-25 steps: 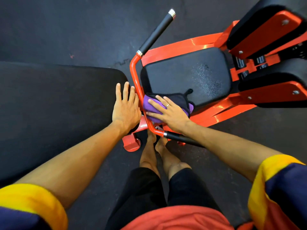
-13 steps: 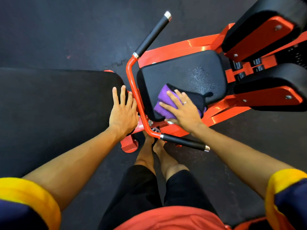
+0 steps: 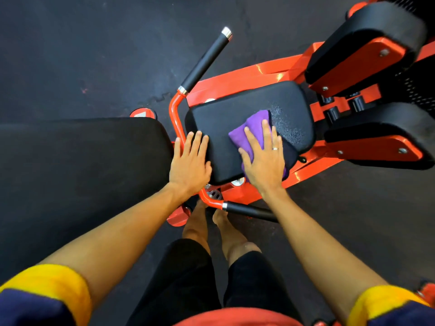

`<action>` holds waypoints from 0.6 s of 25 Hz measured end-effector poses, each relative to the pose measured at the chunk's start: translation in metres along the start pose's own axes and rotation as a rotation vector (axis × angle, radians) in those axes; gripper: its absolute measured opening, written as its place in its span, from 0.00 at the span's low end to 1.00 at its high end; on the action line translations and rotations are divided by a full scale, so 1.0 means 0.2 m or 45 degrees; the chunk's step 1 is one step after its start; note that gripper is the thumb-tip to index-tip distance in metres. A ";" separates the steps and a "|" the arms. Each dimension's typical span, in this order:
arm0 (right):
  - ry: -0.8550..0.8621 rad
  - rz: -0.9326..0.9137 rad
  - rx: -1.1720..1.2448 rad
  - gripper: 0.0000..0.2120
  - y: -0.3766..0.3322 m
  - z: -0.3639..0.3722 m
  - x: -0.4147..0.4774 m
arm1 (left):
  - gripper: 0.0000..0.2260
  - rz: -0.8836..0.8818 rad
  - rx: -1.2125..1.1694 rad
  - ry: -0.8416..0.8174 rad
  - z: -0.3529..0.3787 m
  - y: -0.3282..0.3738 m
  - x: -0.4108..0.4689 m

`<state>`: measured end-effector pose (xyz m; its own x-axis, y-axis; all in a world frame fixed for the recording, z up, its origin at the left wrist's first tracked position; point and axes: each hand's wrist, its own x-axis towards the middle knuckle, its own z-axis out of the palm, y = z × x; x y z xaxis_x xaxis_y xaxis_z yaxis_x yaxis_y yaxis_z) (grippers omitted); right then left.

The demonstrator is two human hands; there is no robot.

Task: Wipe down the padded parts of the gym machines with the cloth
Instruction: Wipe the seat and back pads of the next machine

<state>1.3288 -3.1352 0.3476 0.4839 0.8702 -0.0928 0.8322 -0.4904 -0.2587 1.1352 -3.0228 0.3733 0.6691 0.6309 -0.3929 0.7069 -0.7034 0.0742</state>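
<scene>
The black seat pad point(image 3: 235, 137) on the orange machine frame point(image 3: 247, 74) is judged to be the part being wiped, and its far half is not yet covered. The folded purple cloth point(image 3: 253, 128) lies on the near right portion of this pad. It is pressed flat by the right hand point(image 3: 263, 163), whose fingers point(image 3: 265, 132) are straight and slightly spread, so nothing is pinched. The left hand point(image 3: 188, 165) is rested open across the curved orange bar point(image 3: 175, 118) and the pad's near left edge, apparently as a brace, its fingers point(image 3: 197, 144) straight and close together. The stroke is best made with even palm pressure, in overlapping passes carried toward the speckled patch point(image 3: 287, 123) just beyond the cloth. This patch looks like spray or moisture, though that cannot be told for certain. The cloth should be held whole under the palm so that no corner is dragged over the rim. As for room, the dark floor point(image 3: 94, 43) is open to the far left. The long black pad point(image 3: 82, 172) lies close at the left, parted from the seat pad only by the bar. Forward travel is bounded by the two raised pads point(image 3: 381, 123), well past the speckles. The black grip point(image 3: 249, 211) beneath the right wrist could be knocked on a pull-back.
</scene>
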 end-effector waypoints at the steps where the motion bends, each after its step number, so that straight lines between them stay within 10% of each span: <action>1: -0.013 -0.025 -0.010 0.29 -0.02 0.01 -0.06 | 0.32 -0.036 -0.145 0.050 0.02 0.03 0.07; 8: -0.028 -0.262 -0.066 0.28 -0.10 0.06 0.30 | 0.31 -0.245 -0.741 0.249 0.05 0.12 0.37; 15: 0.006 0.138 -0.103 0.28 0.00 -0.06 0.25 | 0.31 -0.293 -0.736 0.326 0.11 0.17 0.37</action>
<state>1.3568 -3.0922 0.3547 0.5735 0.8116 -0.1119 0.7938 -0.5842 -0.1691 1.2043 -3.0069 0.3266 0.4696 0.8517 -0.2327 0.7994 -0.2982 0.5216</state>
